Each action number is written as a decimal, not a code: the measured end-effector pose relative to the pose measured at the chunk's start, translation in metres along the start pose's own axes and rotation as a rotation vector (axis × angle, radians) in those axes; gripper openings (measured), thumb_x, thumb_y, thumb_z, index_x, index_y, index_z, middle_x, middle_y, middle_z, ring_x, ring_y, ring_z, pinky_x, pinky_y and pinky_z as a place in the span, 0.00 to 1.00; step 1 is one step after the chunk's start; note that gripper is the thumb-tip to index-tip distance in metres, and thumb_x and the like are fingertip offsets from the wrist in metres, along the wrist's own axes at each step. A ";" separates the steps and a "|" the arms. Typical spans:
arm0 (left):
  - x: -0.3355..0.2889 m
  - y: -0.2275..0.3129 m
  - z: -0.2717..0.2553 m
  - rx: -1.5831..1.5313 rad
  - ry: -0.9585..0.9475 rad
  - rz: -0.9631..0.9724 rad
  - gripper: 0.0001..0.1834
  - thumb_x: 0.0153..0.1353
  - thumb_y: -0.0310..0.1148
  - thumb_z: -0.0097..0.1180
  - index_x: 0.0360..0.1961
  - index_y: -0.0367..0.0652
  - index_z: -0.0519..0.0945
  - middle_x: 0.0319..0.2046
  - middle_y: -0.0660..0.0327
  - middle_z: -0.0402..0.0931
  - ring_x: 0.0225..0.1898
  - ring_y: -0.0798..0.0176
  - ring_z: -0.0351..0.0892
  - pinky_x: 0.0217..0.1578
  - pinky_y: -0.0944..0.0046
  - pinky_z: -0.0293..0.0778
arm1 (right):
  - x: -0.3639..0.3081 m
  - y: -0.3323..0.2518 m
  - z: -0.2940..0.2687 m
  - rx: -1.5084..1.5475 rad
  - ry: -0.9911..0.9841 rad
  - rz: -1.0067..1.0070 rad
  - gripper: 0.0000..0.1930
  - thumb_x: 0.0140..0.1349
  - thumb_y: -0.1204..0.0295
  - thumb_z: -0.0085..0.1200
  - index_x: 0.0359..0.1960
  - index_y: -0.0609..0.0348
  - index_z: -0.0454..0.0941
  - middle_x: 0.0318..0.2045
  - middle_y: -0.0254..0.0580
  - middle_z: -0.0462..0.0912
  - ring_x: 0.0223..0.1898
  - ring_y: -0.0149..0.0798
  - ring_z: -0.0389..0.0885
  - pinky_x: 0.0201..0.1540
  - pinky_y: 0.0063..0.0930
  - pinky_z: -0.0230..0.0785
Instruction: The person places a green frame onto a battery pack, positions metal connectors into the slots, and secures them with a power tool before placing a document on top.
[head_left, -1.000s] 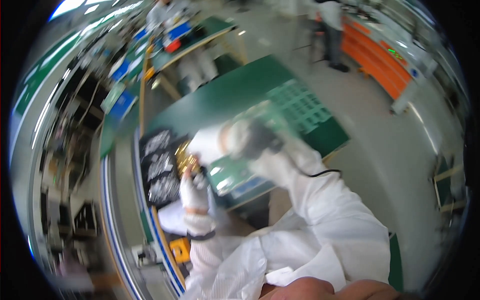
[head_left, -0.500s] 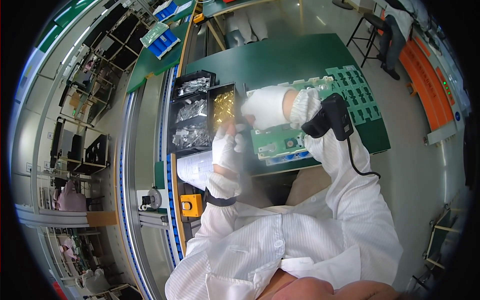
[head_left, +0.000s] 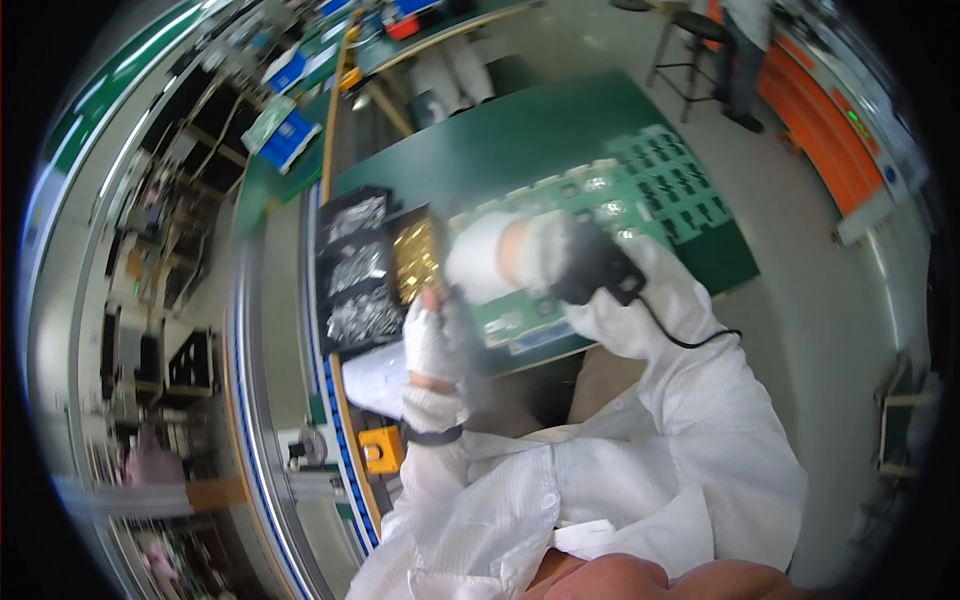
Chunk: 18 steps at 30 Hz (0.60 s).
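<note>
My left hand (head_left: pixel 428 335) wears a white glove with bare fingertips. It is at the near end of a black bin (head_left: pixel 436 218) holding small gold-coloured metal pieces (head_left: pixel 416 262). Its fingers are drawn together; whatever lies between them is too small or blurred to name. Just right of that bin is my right hand (head_left: pixel 480 260), also gloved in white. Motion smears it, and its fingers are hard to make out. Beyond and beneath the right hand spreads a panel of green trays or boards (head_left: pixel 510 310), partly hidden by the hand and sleeve.
Black bins of silver metal pieces (head_left: pixel 357 268) stand left of the gold ones. A green tray with dark cut-outs (head_left: pixel 682 185) lies farther right on the green table (head_left: pixel 530 120). White paper (head_left: pixel 372 378) and a yellow button box (head_left: pixel 381 450) are near my left forearm.
The whole view has shifted and turned, with motion blur. My right hand has come left and down, closer to my left hand. The left hand stays by the gold pieces' bin.
</note>
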<state>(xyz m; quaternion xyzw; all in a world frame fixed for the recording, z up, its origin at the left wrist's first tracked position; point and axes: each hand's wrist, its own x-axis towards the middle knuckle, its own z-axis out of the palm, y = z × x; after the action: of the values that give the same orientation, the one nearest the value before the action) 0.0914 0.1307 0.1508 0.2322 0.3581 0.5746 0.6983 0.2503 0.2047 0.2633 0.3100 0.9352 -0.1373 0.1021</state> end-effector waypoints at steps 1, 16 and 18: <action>0.004 -0.001 0.008 0.000 -0.024 -0.007 0.13 0.63 0.44 0.52 0.33 0.44 0.72 0.18 0.71 0.64 0.12 0.77 0.58 0.10 0.76 0.51 | 0.027 0.029 0.033 -0.009 -0.006 -0.087 0.13 0.51 0.64 0.50 0.33 0.54 0.84 0.29 0.44 0.83 0.32 0.46 0.82 0.36 0.41 0.73; -0.005 0.008 0.010 -0.085 -0.203 0.018 0.13 0.66 0.45 0.46 0.34 0.48 0.73 0.21 0.70 0.69 0.11 0.75 0.57 0.10 0.75 0.53 | -0.005 -0.001 -0.002 0.221 0.383 -0.157 0.11 0.49 0.61 0.58 0.33 0.49 0.81 0.26 0.40 0.82 0.32 0.46 0.81 0.35 0.39 0.71; -0.011 0.009 0.019 -0.035 -0.129 0.075 0.11 0.66 0.44 0.46 0.38 0.48 0.70 0.15 0.70 0.62 0.10 0.75 0.52 0.11 0.74 0.50 | -0.006 -0.003 -0.003 0.213 0.397 -0.163 0.10 0.49 0.62 0.57 0.32 0.49 0.81 0.25 0.40 0.82 0.31 0.46 0.81 0.34 0.39 0.71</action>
<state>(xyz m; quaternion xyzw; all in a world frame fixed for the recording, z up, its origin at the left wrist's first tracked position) 0.0994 0.1236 0.1727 0.2700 0.2933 0.5904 0.7018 0.2528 0.2005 0.2679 0.2633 0.9391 -0.1794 -0.1285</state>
